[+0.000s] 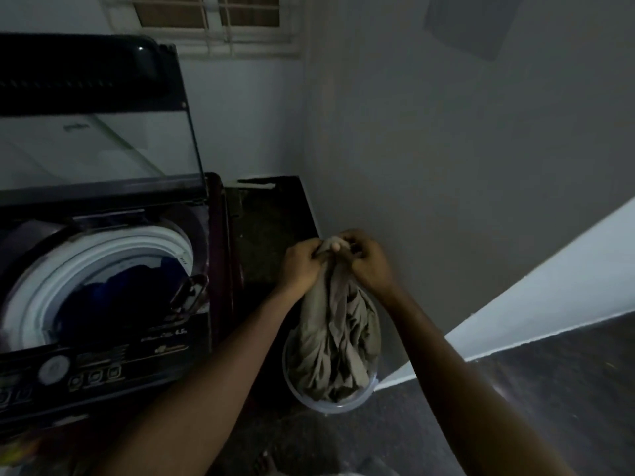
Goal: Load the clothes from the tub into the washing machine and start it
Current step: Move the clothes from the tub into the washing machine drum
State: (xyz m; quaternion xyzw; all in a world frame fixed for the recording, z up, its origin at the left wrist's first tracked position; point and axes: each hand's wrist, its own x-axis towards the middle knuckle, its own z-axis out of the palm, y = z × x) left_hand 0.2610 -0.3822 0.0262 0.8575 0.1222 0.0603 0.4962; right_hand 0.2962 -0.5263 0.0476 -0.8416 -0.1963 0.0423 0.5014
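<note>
A top-loading washing machine (144,341) stands at the left with its glass lid (96,149) raised. Dark blue clothes (117,304) lie inside its white-rimmed drum. A pale round tub (330,405) sits on the floor to the machine's right, by the wall. A grey-beige garment (336,341) hangs bunched above the tub, its lower end still down in it. My left hand (302,266) and my right hand (367,262) both grip the top of the garment, close together.
A grey wall (464,166) rises right behind the tub, with a white skirting edge at the lower right. A barred window (213,22) is at the top. The machine's dial and buttons (55,369) sit on its front panel. The floor is dark.
</note>
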